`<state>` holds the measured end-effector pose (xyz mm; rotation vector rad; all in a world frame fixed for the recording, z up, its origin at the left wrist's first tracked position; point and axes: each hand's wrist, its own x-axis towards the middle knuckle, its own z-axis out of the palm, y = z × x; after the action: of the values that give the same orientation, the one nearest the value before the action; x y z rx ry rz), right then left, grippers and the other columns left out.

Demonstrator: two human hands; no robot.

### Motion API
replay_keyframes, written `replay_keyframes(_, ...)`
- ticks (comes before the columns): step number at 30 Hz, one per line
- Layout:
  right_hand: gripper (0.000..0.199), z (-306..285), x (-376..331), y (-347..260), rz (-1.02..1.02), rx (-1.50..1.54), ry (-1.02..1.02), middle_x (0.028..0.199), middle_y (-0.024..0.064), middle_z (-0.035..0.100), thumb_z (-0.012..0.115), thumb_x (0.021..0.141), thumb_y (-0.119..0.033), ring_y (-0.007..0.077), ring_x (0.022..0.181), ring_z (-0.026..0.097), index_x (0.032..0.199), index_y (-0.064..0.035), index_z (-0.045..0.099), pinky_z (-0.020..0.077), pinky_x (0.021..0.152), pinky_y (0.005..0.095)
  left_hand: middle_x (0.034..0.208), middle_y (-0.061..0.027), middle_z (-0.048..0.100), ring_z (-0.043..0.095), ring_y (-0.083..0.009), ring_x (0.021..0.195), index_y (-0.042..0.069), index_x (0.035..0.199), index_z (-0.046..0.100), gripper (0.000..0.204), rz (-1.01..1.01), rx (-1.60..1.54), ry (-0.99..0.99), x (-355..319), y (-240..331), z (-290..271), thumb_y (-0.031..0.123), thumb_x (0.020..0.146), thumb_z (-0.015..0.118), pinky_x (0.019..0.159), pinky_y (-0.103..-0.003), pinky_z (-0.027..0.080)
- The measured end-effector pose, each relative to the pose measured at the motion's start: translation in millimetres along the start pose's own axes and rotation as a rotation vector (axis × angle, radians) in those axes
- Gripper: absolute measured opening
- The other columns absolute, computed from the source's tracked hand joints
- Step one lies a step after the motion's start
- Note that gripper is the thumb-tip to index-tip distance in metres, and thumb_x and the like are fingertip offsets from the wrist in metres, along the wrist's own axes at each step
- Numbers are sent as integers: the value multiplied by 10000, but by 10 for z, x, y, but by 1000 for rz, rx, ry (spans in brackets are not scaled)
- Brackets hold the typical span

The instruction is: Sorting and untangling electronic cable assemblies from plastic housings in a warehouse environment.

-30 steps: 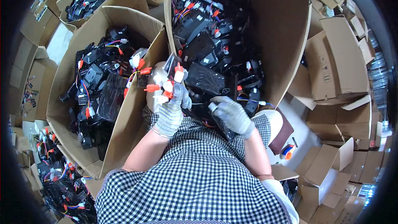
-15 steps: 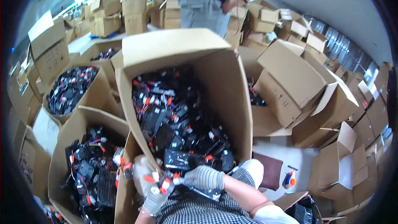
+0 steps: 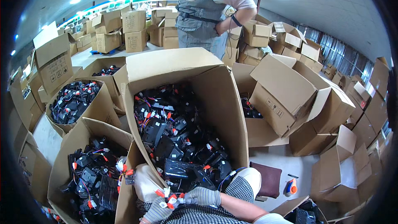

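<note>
Both hands wear grey-striped work gloves and meet low in the view, over my checkered apron [image 3: 188, 213]. My left hand [image 3: 157, 210] is closed around a bunch of red and white plug connectors [image 3: 169, 198]. From the right, my right hand [image 3: 204, 196] pinches at the same bunch; its fingertips are partly hidden there. Just beyond them stands a tall open carton [image 3: 237, 112], holding a heap of black plastic modules [image 3: 166, 147] with coloured leads and red and white plugs. A flat black wrapped module [image 3: 178, 169] lies at the near end of that heap.
To the left, another carton [image 3: 56, 174] holds more black modules [image 3: 88, 178]. A round-topped carton [image 3: 105, 108] behind it is also full. On the floor at right are a dark red stool seat [image 3: 267, 180] and an orange-white bottle [image 3: 291, 187]. A person [image 3: 203, 16] stands beyond the cartons.
My view has tilted up, so the cartons sit lower. Both hands stay together at the connectors and appear slightly lower. More of the standing person shows, one hand at the hip.
</note>
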<state>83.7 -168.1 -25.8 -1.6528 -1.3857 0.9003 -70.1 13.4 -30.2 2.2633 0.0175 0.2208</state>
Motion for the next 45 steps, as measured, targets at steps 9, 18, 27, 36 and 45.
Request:
replay_keyframes(9,194,210,-126,-1,131,167,13,813,71,637,548,928,-212,166,768,605,969,-40,627,479,789,294,877,-93,587,584,-265,743,109,1006,556,170,-136,-91,-155,-107,67,28,240,915,498,661,-377,474)
replay_keyframes(18,394,219,-125,49,74,117,30,801,79,640,479,945,-407,176,712,588,1045,-62,641,473,698,317,933,-61,586,601,-216,763,156,1070,548,178,346,522,-99,-216,-350,191,218,932,452,635,-364,486)
replay_keyframes(27,410,242,-123,121,81,100,7,839,91,641,463,948,-420,193,758,608,1072,-68,633,474,732,318,920,-56,592,601,-220,728,141,991,584,147,270,522,-80,-191,-217,167,236,916,500,611,-367,474)
replay_keyframes(36,244,241,-178,-48,99,128,40,798,79,635,502,949,-274,195,734,597,1007,-82,642,472,717,321,757,-59,593,584,-253,601,94,963,542,180,62,244,-90,-160,-220,200,255,884,530,523,-389,442)
replay_keyframes(45,192,254,-254,-81,103,-102,69,806,137,620,484,934,-244,310,745,615,977,-114,619,477,703,385,758,-69,593,584,-288,623,106,888,568,175,-36,128,-87,-140,-120,150,272,845,604,518,-404,425)
